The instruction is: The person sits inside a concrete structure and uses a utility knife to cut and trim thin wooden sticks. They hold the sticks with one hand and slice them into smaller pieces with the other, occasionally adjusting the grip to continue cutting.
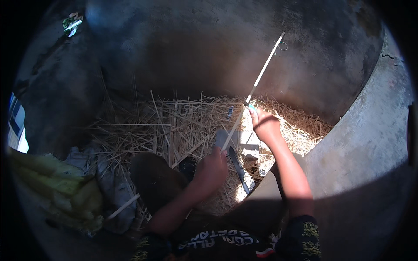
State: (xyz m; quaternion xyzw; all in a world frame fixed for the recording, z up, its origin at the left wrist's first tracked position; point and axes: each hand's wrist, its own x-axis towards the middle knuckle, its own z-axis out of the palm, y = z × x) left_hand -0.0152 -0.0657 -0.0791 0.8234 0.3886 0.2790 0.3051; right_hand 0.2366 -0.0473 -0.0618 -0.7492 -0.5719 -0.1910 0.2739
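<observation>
A long, pale strip (263,71), which looks like split bamboo, slants from my lap up toward the far wall. My left hand (211,172) is closed around its lower end. Partway up the strip, my right hand (266,125) is closed on a small knife (252,108) with a turquoise handle. The knife's short dark blade lies against the strip. A thin curled shaving (283,45) hangs near the strip's far tip. Below the strip, between my knees, a grey flat block (221,138) is partly hidden by my left hand.
Loose shavings and thin strips (174,115) cover the floor ahead. A dark, stained wall (196,52) rises behind them, and a curved grey concrete surface (365,143) stands at the right. Yellowish cloth or sacking (56,182) lies at the left, beside another pale strip (123,206).
</observation>
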